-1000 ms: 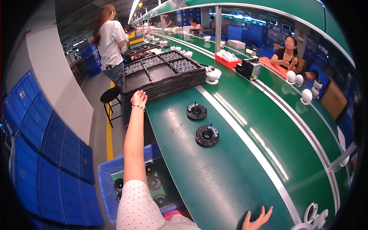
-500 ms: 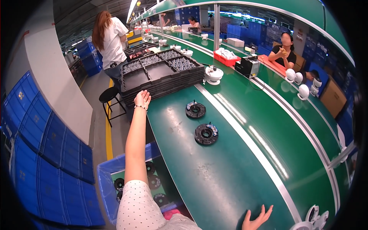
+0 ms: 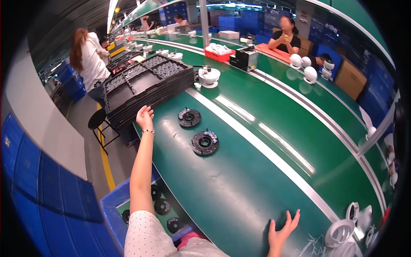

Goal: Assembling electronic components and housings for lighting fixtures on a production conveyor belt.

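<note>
Left hand is hovering by the tray stack, grip loose, empty. Two black discs are lying on the stack's near side. Right hand is hanging well apart from the stack, grip wide, empty.

Blk stool nr co-worker on L, red bin w/ white pcs nr blk box.
</note>
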